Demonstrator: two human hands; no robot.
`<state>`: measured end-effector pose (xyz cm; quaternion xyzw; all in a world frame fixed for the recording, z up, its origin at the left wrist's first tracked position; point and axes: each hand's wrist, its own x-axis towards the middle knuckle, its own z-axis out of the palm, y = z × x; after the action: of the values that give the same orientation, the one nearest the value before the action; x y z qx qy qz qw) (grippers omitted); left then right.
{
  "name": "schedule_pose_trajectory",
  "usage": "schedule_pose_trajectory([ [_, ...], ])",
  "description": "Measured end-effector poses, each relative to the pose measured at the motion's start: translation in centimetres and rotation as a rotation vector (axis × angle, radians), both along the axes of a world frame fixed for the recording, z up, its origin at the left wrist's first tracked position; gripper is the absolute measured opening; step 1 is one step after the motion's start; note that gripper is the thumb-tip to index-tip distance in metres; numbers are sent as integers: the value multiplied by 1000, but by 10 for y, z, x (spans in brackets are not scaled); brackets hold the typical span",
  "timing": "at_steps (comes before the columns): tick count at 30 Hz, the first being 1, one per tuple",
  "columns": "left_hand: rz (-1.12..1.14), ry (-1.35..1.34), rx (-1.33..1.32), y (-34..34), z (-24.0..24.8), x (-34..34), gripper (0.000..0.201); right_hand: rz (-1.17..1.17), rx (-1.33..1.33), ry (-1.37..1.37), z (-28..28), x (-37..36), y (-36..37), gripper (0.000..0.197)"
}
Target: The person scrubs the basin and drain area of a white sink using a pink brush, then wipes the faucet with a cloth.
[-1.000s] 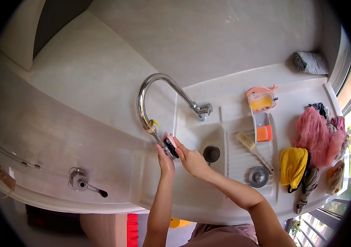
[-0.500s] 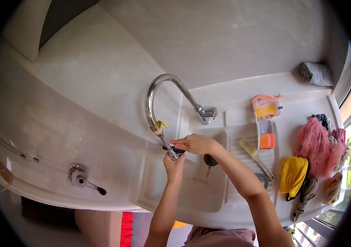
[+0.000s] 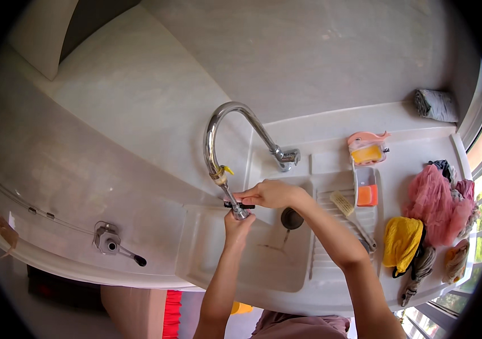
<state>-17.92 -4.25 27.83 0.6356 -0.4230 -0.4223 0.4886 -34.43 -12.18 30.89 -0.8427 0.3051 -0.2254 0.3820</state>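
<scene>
Over the sink basin (image 3: 207,263), both my hands meet at the chrome spray nozzle (image 3: 240,211) of the curved tap (image 3: 210,138). My left hand (image 3: 236,226) is closed just under the nozzle, around a small black strip-like thing (image 3: 248,206). From the right, my right hand (image 3: 270,194) reaches across, its fingers pressed together at the upper side of that black thing. The nozzle partly hides it, so its kind cannot be made out. A round drain (image 3: 291,218) lies in the basin beside my right wrist.
On the ribbed draining side lies a pale-handled brush (image 3: 357,221). Beyond it are a pink whale-shaped soap holder (image 3: 367,148) and an orange soap bar (image 3: 367,195). Bunched pink cloth (image 3: 433,203) and yellow cloth (image 3: 402,243) lie at right. A lever valve (image 3: 109,242) sits on the left wall.
My right hand has shifted slightly and no longer covers the drain. The view has moved a little; both hands remain at the nozzle with the black thing.
</scene>
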Motion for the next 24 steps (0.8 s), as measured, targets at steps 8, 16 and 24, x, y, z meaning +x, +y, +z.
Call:
schedule_pose_trajectory([
  [8, -147, 63, 68, -2, 1, 11, 19, 0, 36, -11, 3, -6, 5, 35],
  [16, -583, 225, 218, -17, 7, 41, 20, -40, 95, -74, -9, 5, 3, 37],
  [24, -673, 235, 172, -17, 2, 45, 24, 2, 104, -129, -6, -20, 21, 36],
])
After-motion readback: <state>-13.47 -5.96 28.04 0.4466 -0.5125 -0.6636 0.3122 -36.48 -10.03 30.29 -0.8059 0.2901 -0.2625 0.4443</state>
